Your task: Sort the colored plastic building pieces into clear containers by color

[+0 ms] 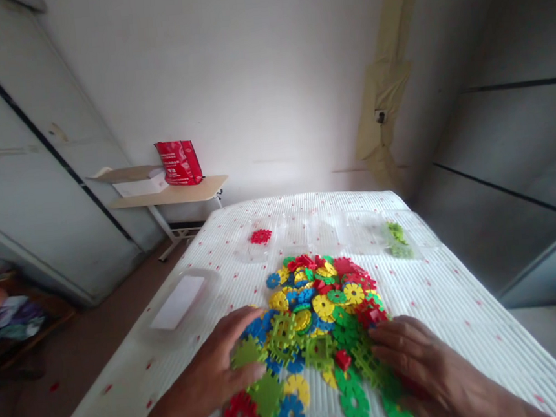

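A heap of plastic interlocking pieces [311,309] covers the near middle of the white quilted surface. Flower-shaped discs in blue, yellow and green mix with red and lime-green notched squares. My left hand [223,359] rests at the heap's left side, thumb and fingers apart around a lime-green piece [248,352], without a clear grip. On the right side, my right hand [418,368] lies with fingers stretched over the edge of the heap, touching green pieces [368,359]. Its palm hides some red and green pieces underneath.
Behind the heap stands a row of clear plastic trays [316,231]; a red piece [261,236] lies at the left, lime-green pieces [397,232] at the right. A clear lid or tray with a white card [179,303] is at left. A side table [193,191] holds a red bag [179,163].
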Action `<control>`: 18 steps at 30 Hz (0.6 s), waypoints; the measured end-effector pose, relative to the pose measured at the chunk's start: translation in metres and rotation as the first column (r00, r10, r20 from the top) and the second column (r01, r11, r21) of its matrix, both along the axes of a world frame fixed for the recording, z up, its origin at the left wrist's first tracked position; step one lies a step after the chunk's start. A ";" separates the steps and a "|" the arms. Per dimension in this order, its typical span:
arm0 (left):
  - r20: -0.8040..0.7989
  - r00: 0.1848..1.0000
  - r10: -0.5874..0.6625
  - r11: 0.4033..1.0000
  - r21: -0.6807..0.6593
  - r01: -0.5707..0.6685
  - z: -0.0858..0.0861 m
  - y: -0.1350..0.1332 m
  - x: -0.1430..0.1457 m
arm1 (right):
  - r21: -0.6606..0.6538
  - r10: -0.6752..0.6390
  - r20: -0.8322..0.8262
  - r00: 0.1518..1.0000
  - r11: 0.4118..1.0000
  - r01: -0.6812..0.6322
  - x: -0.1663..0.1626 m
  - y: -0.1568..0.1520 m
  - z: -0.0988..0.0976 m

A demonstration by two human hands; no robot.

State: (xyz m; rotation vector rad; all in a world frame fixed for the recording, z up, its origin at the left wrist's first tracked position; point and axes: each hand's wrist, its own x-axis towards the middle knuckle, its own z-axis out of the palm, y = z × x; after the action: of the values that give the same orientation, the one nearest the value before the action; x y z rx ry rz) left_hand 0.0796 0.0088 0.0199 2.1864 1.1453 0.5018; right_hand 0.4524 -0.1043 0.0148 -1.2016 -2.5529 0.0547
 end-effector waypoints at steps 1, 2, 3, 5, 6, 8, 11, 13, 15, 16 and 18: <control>-0.059 0.998 -0.024 0.997 0.068 0.028 -0.008 -0.011 -0.006 | -0.002 0.011 0.014 1.000 1.000 -0.011 -0.004 0.000 -0.001; -0.104 0.994 -0.029 0.988 0.147 0.044 -0.018 -0.021 -0.011 | -0.003 0.015 0.023 1.000 1.000 -0.015 -0.008 0.001 -0.003; -0.154 0.988 -0.019 0.976 0.209 0.051 -0.030 -0.030 -0.016 | -0.007 0.009 0.032 0.999 1.000 -0.008 -0.013 0.003 -0.004; -0.211 0.977 0.019 0.943 0.330 0.053 -0.057 -0.043 -0.025 | -0.016 -0.021 0.044 0.999 1.000 0.022 -0.023 0.009 -0.006; -0.243 0.970 0.034 0.921 0.384 0.064 -0.068 -0.046 -0.027 | -0.014 -0.043 0.043 0.998 0.999 0.043 -0.027 0.013 -0.006; -0.298 0.953 0.052 0.869 0.484 0.104 -0.086 -0.047 -0.027 | 0.003 -0.087 0.018 0.996 0.996 0.087 -0.034 0.021 -0.007; -0.318 0.944 0.092 0.779 0.613 0.131 -0.092 -0.042 -0.011 | 0.009 -0.127 -0.051 0.991 0.992 0.128 -0.036 0.033 -0.005; -0.318 0.941 0.118 0.754 0.645 0.123 -0.085 -0.038 0.007 | -0.021 -0.150 -0.120 0.981 0.989 0.148 -0.032 0.041 0.000; -0.301 0.945 0.132 0.754 0.649 0.101 -0.076 -0.035 0.027 | -0.080 -0.205 -0.248 0.947 0.978 0.191 -0.023 0.048 0.006; -0.289 0.949 0.126 0.759 0.644 0.095 -0.071 -0.034 0.038 | -0.120 -0.249 -0.328 0.911 0.968 0.221 -0.018 0.052 0.010; -0.259 0.959 0.115 0.776 0.626 0.076 -0.065 -0.031 0.057 | -0.229 -0.351 -0.473 0.808 0.935 0.272 -0.006 0.057 0.017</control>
State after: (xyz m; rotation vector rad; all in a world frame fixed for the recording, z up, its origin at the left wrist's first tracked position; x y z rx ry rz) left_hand 0.1363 -0.0226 -0.0451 2.9134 1.2766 0.6728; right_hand 0.4465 -0.0469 0.0316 -1.4255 -1.8964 0.4382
